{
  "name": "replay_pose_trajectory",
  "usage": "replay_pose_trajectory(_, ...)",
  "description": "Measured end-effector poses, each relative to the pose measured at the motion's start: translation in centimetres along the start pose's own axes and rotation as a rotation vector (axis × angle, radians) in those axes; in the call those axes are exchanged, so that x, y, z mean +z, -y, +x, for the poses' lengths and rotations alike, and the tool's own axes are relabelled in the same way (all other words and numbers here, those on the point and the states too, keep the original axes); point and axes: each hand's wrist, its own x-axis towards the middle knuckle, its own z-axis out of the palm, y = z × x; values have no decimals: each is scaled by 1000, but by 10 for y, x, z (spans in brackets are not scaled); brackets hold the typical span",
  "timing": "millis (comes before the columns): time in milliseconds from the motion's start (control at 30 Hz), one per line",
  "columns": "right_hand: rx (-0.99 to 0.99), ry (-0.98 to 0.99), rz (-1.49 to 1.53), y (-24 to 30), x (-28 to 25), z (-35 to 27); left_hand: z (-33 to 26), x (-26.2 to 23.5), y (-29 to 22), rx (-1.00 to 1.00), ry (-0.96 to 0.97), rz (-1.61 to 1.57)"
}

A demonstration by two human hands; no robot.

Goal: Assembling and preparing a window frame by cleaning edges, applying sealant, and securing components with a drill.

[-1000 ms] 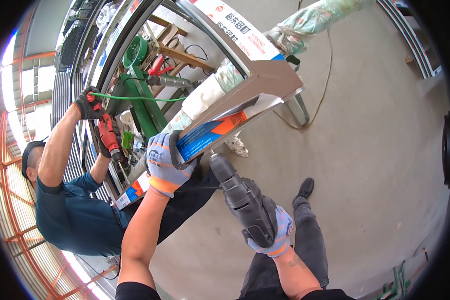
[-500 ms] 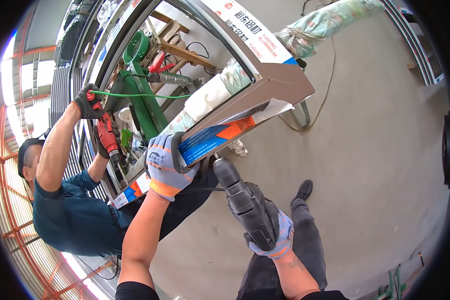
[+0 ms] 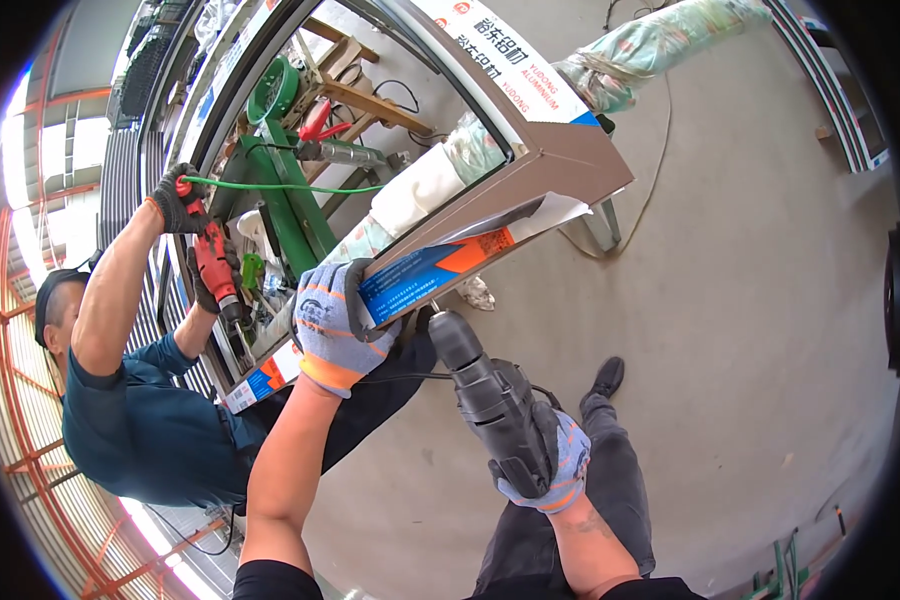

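The aluminium frame (image 3: 560,165) lies raised off the concrete floor (image 3: 750,330), its mitred corner pointing toward the wearer. Blue and orange protective film (image 3: 435,270) covers the near rail, and a flap of it peels loose at the corner.

The left hand (image 3: 335,325), in a grey and blue work glove with an orange cuff, wraps its fingers (image 3: 315,300) shut around the near rail just back from the corner. Judged from the grip, this steadies the rail against the push of the tool.

The right hand (image 3: 545,465), gloved alike, is closed round the handle of a dark power drill (image 3: 485,390). The drill points up and away, its bit meeting the underside of the rail beside the left hand, so both hands work on 1 spot.

A co-worker (image 3: 130,400) in a dark shirt crouches at the far side, 1 black-gloved hand (image 3: 175,195) on the frame, the other driving a red drill (image 3: 215,265) into it. A green stand (image 3: 285,205) and padded supports (image 3: 420,185) sit under the frame, apparently to carry it at working height.
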Motion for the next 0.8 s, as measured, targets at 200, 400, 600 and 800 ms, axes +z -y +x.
replay_pose_trajectory(200, -27, -35, -4, -3, 0, -1, 1, 2, 0, 6, -4, -15)
replay_pose_trajectory(400, -62, -27, -31, -3, 1, 1, 0, 2, 1, 14, -13, -15)
replay_pose_trajectory(600, -59, -25, -67, -4, -1, -2, 3, 0, -4, 31, -33, -34)
replay_pose_trajectory(800, -53, -43, -73, -5, 1, -5, 1, -1, -3, 2, -4, -11)
